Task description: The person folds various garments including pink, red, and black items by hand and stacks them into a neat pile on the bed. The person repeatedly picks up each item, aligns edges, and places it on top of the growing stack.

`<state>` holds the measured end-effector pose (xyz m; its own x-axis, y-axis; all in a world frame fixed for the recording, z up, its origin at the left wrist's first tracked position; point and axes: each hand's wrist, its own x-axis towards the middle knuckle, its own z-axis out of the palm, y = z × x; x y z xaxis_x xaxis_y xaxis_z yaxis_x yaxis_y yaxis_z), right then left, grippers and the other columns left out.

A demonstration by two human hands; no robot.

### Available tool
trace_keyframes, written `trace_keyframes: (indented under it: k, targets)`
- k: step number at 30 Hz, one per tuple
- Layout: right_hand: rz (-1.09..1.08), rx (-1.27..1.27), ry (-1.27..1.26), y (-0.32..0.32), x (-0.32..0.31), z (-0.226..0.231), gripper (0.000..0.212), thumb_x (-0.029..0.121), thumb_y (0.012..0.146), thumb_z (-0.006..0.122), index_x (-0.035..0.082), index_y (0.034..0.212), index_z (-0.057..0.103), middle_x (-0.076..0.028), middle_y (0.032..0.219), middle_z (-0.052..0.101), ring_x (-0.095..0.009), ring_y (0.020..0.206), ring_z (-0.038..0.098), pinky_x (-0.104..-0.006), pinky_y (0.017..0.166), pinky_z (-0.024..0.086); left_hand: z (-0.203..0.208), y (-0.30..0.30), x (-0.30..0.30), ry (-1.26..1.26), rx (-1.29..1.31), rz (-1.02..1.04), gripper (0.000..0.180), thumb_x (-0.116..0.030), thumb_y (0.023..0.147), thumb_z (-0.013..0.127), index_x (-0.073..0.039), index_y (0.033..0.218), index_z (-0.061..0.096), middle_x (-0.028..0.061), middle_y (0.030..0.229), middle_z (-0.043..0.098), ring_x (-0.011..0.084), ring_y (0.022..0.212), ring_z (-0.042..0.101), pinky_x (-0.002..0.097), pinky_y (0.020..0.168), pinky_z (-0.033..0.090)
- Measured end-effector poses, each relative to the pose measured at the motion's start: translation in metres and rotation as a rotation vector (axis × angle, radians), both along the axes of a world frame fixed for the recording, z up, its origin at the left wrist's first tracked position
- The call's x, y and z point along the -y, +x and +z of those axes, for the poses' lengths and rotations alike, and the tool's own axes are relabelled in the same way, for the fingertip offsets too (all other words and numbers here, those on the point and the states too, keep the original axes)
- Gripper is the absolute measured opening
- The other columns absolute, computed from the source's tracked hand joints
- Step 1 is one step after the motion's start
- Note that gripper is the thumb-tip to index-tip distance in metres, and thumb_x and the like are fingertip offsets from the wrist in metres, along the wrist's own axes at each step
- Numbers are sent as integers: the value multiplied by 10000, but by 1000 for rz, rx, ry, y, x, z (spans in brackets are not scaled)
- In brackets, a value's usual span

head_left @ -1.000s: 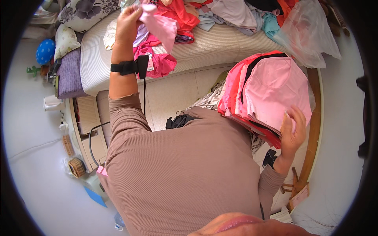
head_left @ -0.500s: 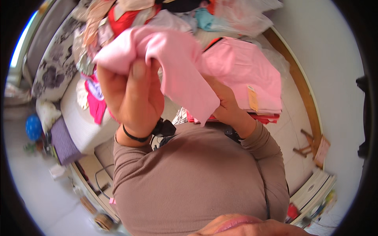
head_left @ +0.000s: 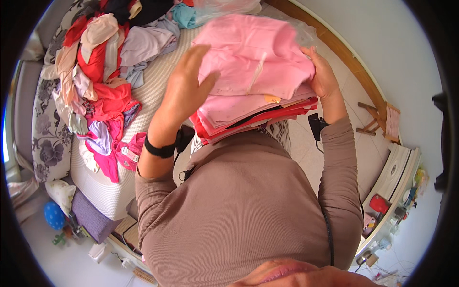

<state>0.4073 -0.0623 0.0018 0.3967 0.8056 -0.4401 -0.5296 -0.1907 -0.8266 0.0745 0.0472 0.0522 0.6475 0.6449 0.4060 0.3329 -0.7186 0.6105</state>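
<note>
A folded pink garment [head_left: 253, 52], blurred at its far right, lies on top of a stack of folded pink and red clothes [head_left: 224, 117] close in front of me. Beside its left edge, my left hand [head_left: 189, 88] is open, thumb and fingers apart, holding nothing. My right hand [head_left: 325, 74] grips the garment's right edge, some fingers hidden by the cloth. A thin pale strip crosses the garment's front, and a yellow tag [head_left: 272, 99] shows just below it.
To the left, a sofa with a ribbed cream cover [head_left: 155, 91] bears a loose heap of red, pink and grey clothes [head_left: 103, 67]. A clear plastic bag [head_left: 224, 7] lies at the far side. Right of me are a small wooden stool [head_left: 375, 119] and a pale drawer unit [head_left: 392, 167].
The pink cloth that my left hand held raised has come down onto the stack. My left hand has let go and opened. My right hand has moved to the garment's right edge.
</note>
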Motion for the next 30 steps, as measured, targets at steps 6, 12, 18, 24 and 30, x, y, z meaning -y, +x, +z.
trace_keyframes:
  k: [6, 12, 18, 24, 30]
  targets:
    - [144, 283, 236, 1, 31, -22, 794, 51, 894, 758, -27, 1548, 315, -167, 1382, 586, -246, 1282, 578, -394, 1095, 464, -35, -25, 7, 134, -305, -19, 495, -88, 799, 738, -27, 1278, 627, 216, 1377, 551, 405, 1293, 530, 502, 1041, 454]
    - [174, 355, 164, -29, 59, -1, 1016, -27, 820, 770, 8, 1620, 144, -194, 1396, 574, -259, 1297, 575, -385, 1118, 438, -40, -40, -6, 48, -299, -130, 437, 7, 821, 684, -34, 1255, 645, 203, 1354, 579, 397, 1229, 585, 440, 1003, 504]
    - [132, 355, 306, -13, 54, 37, 752, -47, 878, 659, -19, 1555, 333, -157, 1290, 640, -211, 1176, 636, -336, 1042, 490, -27, -48, -23, 209, -232, -117, 341, 88, 836, 600, -15, 1155, 665, 162, 1156, 678, 365, 1044, 669, 408, 884, 555]
    - [158, 257, 357, 20, -25, 63, 464, 60, 969, 624, -5, 1417, 522, -99, 1271, 637, -183, 1146, 628, -332, 995, 513, 7, -34, -45, 8, -45, -41, 225, 45, 899, 693, 13, 1120, 665, 134, 1031, 700, 227, 917, 711, 315, 806, 563]
    - [186, 87, 485, -8, -38, 78, 354, 21, 998, 576, 11, 1348, 518, -100, 1167, 660, -197, 1033, 673, -330, 919, 554, -32, 8, 1, 148, -276, -246, 430, -160, 794, 795, -14, 1160, 621, 157, 1075, 628, 337, 1025, 639, 404, 841, 552]
